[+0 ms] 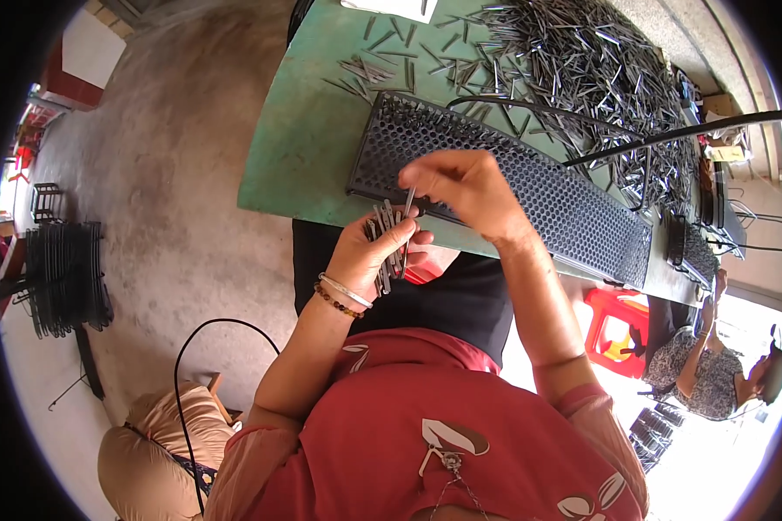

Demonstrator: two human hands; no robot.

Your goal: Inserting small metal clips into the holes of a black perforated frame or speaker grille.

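My left hand (375, 246) is closed around a bundle of slim metal strips (386, 227), fanned with their ends pointing up. My right hand (466, 189) pinches the top of a single shiny strip (410, 200) between thumb and fingertips, just above the bundle. The strip's lower end meets the fingers of my left hand; whether it is part of the bundle I cannot tell. Right behind my hands lies a long black rack (530, 187) full of round holes. Dark strips stand in rows along its far left edge.
A large heap of dark metal strips (599, 78) covers the right back of the green table (278, 161), with loose ones scattered leftward. Black cables (669, 130) cross above it. A red stool (613, 326) and another person (704, 369) are at right. A tan sack (161, 443) lies lower left.
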